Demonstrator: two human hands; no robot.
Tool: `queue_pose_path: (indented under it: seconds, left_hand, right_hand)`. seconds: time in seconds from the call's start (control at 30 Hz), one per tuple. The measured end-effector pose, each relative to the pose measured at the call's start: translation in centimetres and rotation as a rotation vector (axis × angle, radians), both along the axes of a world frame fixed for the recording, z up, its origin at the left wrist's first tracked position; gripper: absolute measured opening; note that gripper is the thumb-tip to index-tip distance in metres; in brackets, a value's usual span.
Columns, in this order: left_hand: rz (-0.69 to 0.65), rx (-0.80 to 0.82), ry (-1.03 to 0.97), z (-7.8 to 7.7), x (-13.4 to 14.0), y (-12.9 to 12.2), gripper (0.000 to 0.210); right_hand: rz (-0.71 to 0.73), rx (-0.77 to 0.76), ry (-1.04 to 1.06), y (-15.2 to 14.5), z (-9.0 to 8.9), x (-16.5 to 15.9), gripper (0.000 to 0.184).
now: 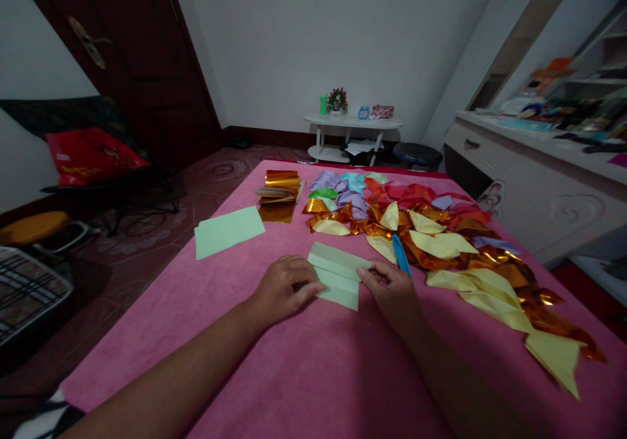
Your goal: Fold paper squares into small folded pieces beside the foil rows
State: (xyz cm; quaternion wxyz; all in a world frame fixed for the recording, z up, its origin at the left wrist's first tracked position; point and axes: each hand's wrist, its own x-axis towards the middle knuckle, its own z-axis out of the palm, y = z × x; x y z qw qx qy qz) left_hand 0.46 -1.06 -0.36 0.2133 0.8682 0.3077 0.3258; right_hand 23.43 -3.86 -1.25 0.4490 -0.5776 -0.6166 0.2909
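Between my hands is a pale green sheet of paper (337, 276) with creases running across it and its far part folded up. My left hand (289, 289) pinches its left edge between thumb and fingers. On the right edge, my right hand (392, 289) grips it with the thumb on top. To the left lie flat pale green sheets (229, 231), slightly fanned at one corner. Behind them sits a stack of gold foil sheets (278, 197). Folded pieces in yellow paper (443, 244), gold foil and other colours are heaped at the right.
A pink cloth (304, 373) covers the table. A blue object (401, 254) lies by the heap near my right hand. Farther off are a small white table (353, 122), a black stool (417, 153), a cluttered cabinet (533, 164) and a chair with a red bag (93, 156).
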Motion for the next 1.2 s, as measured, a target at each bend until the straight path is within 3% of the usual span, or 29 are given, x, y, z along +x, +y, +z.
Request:
queue_pose_path:
  seconds: [0.23,0.3,0.4,0.53,0.8,0.87,1.0,1.2]
  left_hand:
    - [0.356,-0.062,-0.122,-0.2,-0.1,0.3,0.013]
    - [0.391,-0.12,-0.18,-0.3,0.0,0.4,0.025]
    - [0.312,-0.309,-0.322,-0.7,0.2,0.5,0.051]
    - [0.141,-0.514,-0.461,-1.2,0.4,0.3,0.056]
    - [0.048,-0.463,-0.453,-0.9,0.3,-0.2,0.065]
    - [0.069,-0.388,-0.397,-0.8,0.2,-0.1,0.059]
    - [0.046,-0.28,-0.274,-0.7,0.0,0.0,0.026]
    - [0.148,-0.468,-0.329,0.0,0.3,-0.1,0.023]
  right_hand:
    - [-0.018,-0.01,0.108,-0.1,-0.2,0.0,0.02]
    - [-0.032,-0.011,0.131,0.0,-0.1,0.0,0.022]
    - [-0.041,-0.028,0.153,0.0,0.0,0.0,0.025]
    - [-0.008,-0.056,0.294,0.1,-0.2,-0.1,0.016]
    - [-0.009,-0.081,0.361,0.3,0.0,-0.5,0.041]
    - [0.002,-0.084,0.322,0.3,0.0,-0.6,0.041]
    - [0.022,-0.051,0.18,0.2,-0.3,-0.6,0.038]
    - [0.076,-0.016,0.184,0.0,-0.1,-0.6,0.038]
